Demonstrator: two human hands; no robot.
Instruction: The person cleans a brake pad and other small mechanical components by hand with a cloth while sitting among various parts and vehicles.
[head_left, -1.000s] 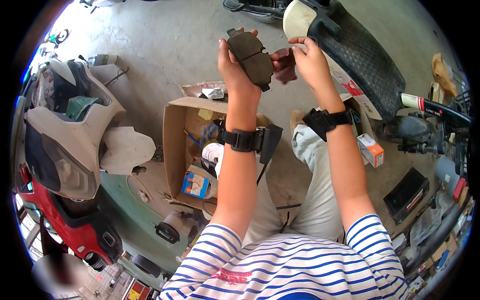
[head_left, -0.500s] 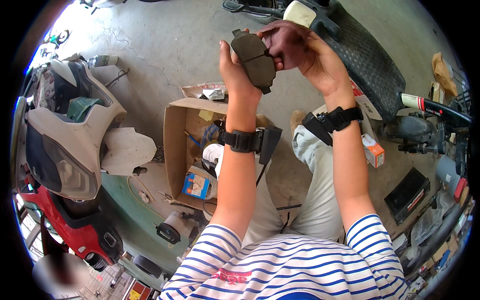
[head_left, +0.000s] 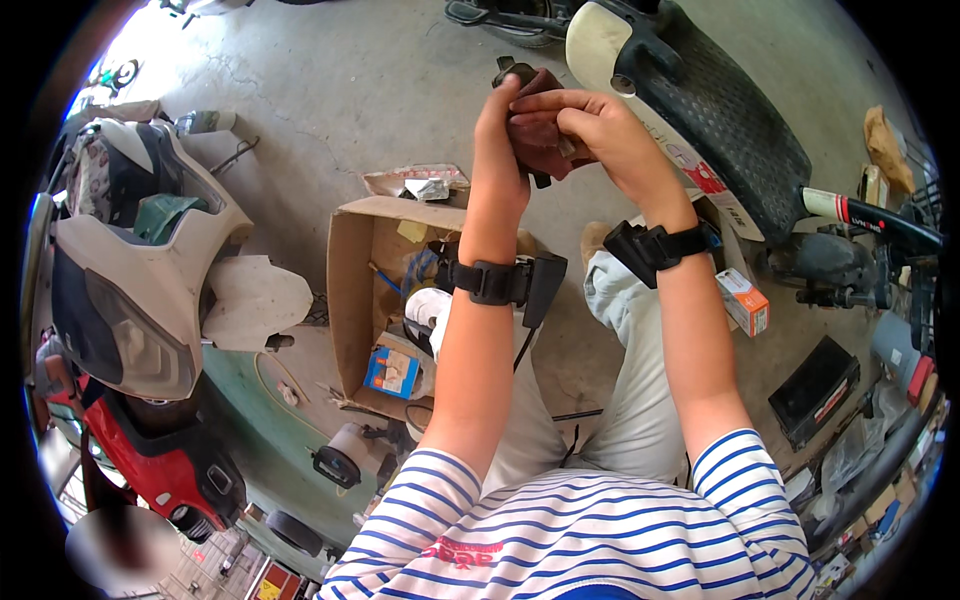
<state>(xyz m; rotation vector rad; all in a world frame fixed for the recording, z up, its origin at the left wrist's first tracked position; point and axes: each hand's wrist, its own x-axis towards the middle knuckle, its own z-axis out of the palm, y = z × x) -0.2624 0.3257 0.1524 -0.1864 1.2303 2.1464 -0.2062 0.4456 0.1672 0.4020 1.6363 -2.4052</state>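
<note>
My left hand holds a dark, flat pad with tabbed ends, like a brake pad, now mostly covered by a crumpled maroon cloth-like piece. My right hand has its fingers closed on that maroon piece against the pad, with fingertips near my left thumb. Black strapped devices sit on both forearms. Below my hands, an open cardboard box holds a blue carton, cables and other items.
A white scooter body and a red one stand at left. At right lie a black scooter deck, an orange-white carton, a black tray and clutter along the edge.
The maroon piece, spread beside the pad half a second ago, now lies over it. My left hand has shifted right and turned; my right hand has moved left onto the pad.
</note>
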